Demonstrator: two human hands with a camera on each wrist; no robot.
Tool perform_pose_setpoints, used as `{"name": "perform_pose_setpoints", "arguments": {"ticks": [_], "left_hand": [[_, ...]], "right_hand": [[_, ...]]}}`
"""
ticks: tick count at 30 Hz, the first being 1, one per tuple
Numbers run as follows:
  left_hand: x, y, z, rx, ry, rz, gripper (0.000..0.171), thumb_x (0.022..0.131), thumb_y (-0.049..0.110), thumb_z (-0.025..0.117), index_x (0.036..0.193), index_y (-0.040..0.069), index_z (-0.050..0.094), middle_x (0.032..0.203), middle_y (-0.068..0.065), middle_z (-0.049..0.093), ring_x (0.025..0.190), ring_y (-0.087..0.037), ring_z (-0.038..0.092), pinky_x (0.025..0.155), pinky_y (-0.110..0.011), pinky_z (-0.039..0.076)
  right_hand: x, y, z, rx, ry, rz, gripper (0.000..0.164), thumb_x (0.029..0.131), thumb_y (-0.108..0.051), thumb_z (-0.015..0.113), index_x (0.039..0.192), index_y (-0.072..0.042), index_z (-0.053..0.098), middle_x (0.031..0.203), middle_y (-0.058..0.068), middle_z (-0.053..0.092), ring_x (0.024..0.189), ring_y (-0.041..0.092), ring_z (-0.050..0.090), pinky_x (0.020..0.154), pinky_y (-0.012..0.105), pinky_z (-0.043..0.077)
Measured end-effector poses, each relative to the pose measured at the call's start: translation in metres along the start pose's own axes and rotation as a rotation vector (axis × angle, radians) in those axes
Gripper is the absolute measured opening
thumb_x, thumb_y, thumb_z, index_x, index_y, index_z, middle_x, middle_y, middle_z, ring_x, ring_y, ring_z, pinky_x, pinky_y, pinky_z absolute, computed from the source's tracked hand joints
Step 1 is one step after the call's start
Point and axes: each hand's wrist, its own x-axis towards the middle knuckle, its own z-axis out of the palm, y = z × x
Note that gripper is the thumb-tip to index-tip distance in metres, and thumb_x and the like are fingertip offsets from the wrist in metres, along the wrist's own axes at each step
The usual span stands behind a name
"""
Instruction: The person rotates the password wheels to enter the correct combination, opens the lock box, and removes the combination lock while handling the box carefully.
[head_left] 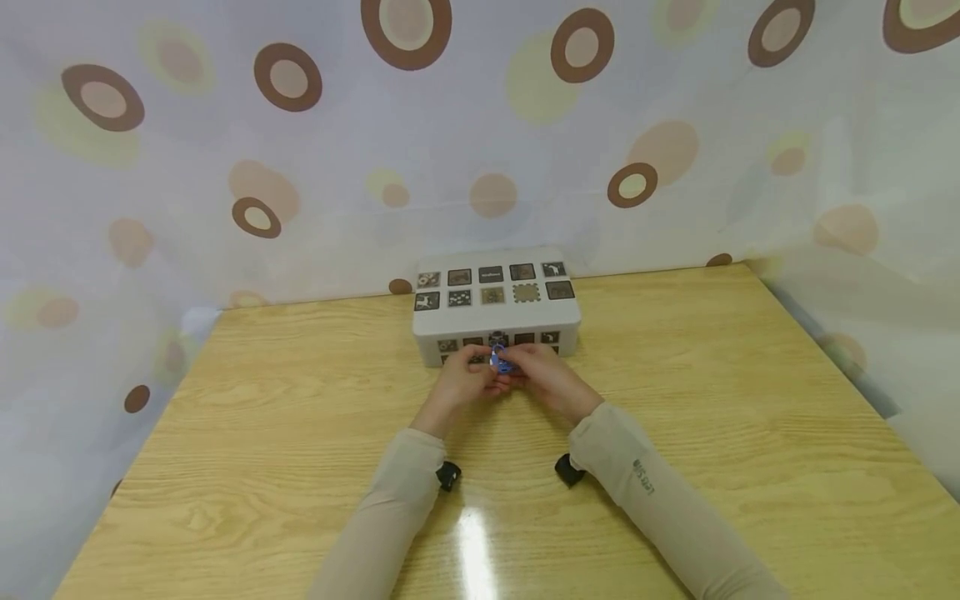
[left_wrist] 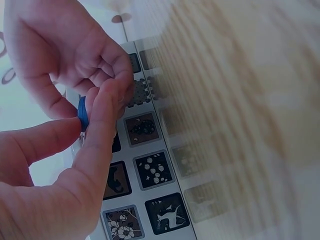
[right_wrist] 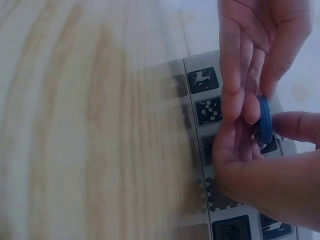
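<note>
One left hand (head_left: 463,379) and one right hand (head_left: 551,375), close together at the centre, both grasping a small blue object (head_left: 500,360) between thumb and fingers. Held at the middle of the near side of a pale box (head_left: 495,317), contact with it unclear. Rows of dark picture squares (head_left: 460,297) across the box. Beige sleeves (head_left: 401,492) reaching in from near left and near right. Beneath, a wood-grain table (head_left: 300,400); far, left and right, a white backdrop (head_left: 337,167) with brown, peach and yellow circles.
</note>
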Motion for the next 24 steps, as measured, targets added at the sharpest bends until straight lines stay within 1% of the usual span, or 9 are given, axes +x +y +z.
{"name": "perform_pose_setpoints", "arguments": {"ticks": [2,6,10,14,18,22,24], "left_hand": [[0.0003,-0.0002,-0.0003,0.001,0.001,-0.004,0.038,0.095,-0.005,0.051,0.133,-0.005,0.046,0.104,-0.028,0.066,0.081,-0.026,0.069,0.074,-0.031,0.06],[0.0004,-0.0001,-0.0003,-0.016,-0.006,-0.004,0.038,0.095,-0.006,0.05,0.133,-0.005,0.046,0.103,-0.029,0.066,0.081,-0.027,0.069,0.076,-0.034,0.059],[0.0002,0.0004,-0.0003,-0.028,-0.01,-0.007,0.038,0.095,-0.006,0.05,0.133,-0.005,0.046,0.102,-0.03,0.066,0.083,-0.031,0.07,0.077,-0.035,0.059],[-0.0002,0.001,-0.0008,-0.031,-0.013,-0.004,0.038,0.095,-0.006,0.051,0.133,-0.005,0.046,0.103,-0.03,0.066,0.085,-0.032,0.07,0.076,-0.034,0.06],[-0.0008,0.0024,-0.001,-0.033,-0.014,-0.001,0.037,0.095,-0.006,0.05,0.133,-0.006,0.046,0.104,-0.03,0.066,0.084,-0.031,0.07,0.076,-0.033,0.06],[-0.0013,0.0034,-0.0007,-0.029,-0.011,-0.012,0.038,0.095,-0.005,0.051,0.133,-0.005,0.046,0.104,-0.029,0.066,0.081,-0.027,0.07,0.076,-0.033,0.06],[-0.0015,0.003,-0.0003,-0.031,-0.011,-0.014,0.038,0.095,-0.005,0.051,0.133,-0.005,0.046,0.103,-0.029,0.066,0.081,-0.027,0.07,0.076,-0.033,0.06]], "right_hand": [[0.0007,-0.0004,-0.0015,0.029,-0.014,0.011,0.028,0.1,-0.009,0.046,0.113,0.014,0.055,0.088,0.005,0.06,0.075,0.01,0.059,0.069,0.018,0.054],[0.0017,-0.001,-0.0033,0.038,-0.03,0.024,0.027,0.099,-0.011,0.047,0.112,0.012,0.055,0.09,0.005,0.059,0.077,0.011,0.059,0.071,0.019,0.054],[0.0012,-0.0012,-0.0036,0.01,-0.045,0.016,0.031,0.097,-0.009,0.05,0.115,0.016,0.054,0.093,0.006,0.059,0.077,0.011,0.059,0.072,0.019,0.054],[0.0001,-0.0018,-0.0032,-0.009,-0.041,0.011,0.035,0.096,-0.008,0.051,0.118,0.019,0.051,0.096,0.007,0.059,0.077,0.01,0.059,0.072,0.018,0.054],[0.0,-0.0019,-0.0028,0.0,-0.039,0.01,0.032,0.096,-0.006,0.051,0.116,0.018,0.052,0.097,0.007,0.058,0.078,0.01,0.059,0.071,0.018,0.054],[0.0006,-0.001,-0.0025,-0.004,-0.03,0.005,0.028,0.096,-0.005,0.051,0.113,0.017,0.054,0.093,0.006,0.059,0.076,0.009,0.059,0.07,0.018,0.054],[0.0007,-0.0006,-0.0021,-0.009,-0.022,0.007,0.027,0.096,-0.005,0.05,0.112,0.017,0.055,0.091,0.005,0.06,0.076,0.009,0.059,0.069,0.018,0.054]]}}
